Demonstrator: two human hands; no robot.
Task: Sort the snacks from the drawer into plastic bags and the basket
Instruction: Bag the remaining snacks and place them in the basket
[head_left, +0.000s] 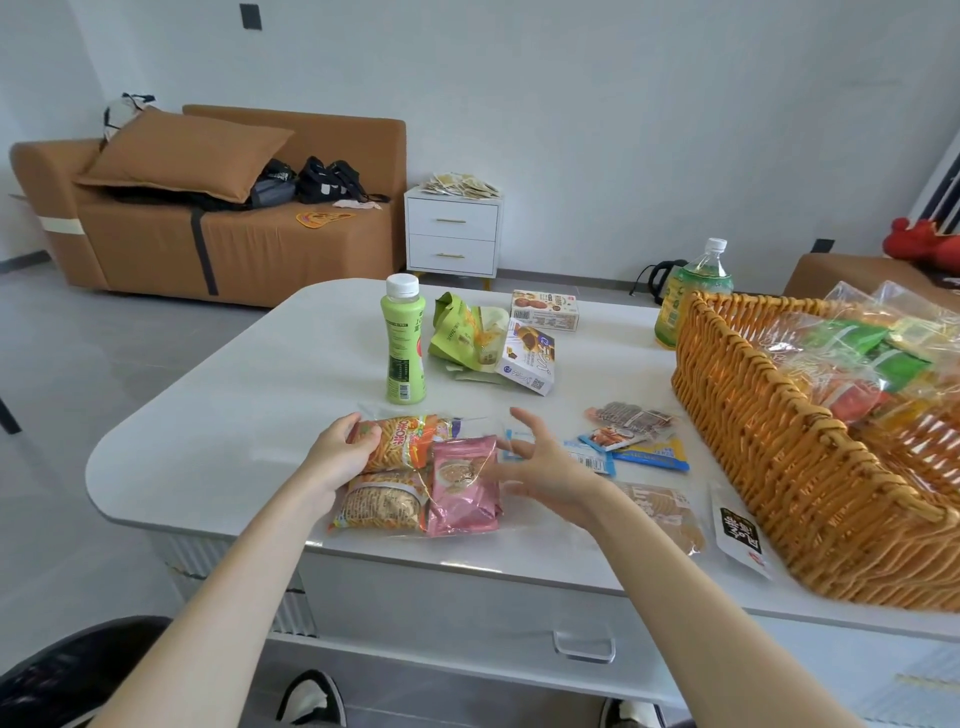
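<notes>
Showing printed noodles, an orange plastic snack packet (408, 441) is gripped at its end by the left hand (343, 449). The right hand (537, 465) is held spread, empty, beside a pink foil packet (465, 486).

Brown sofa (234, 208) and white nightstand (453, 236) against pale wall (623, 104).

clear plastic bag (415, 467): flat, holds three snack packs (462, 483) | wicker basket (753, 415): right, part-filled

Bright, even daylight, soft, no hard shadows. Faint sheen on the white table (218, 415) toward its front edge. Wide-angle bend at frame edges: basket (779, 467) & walls bow. Centre sharp; dark shape (67, 670) bottom-left is smeared, out of focus.
</notes>
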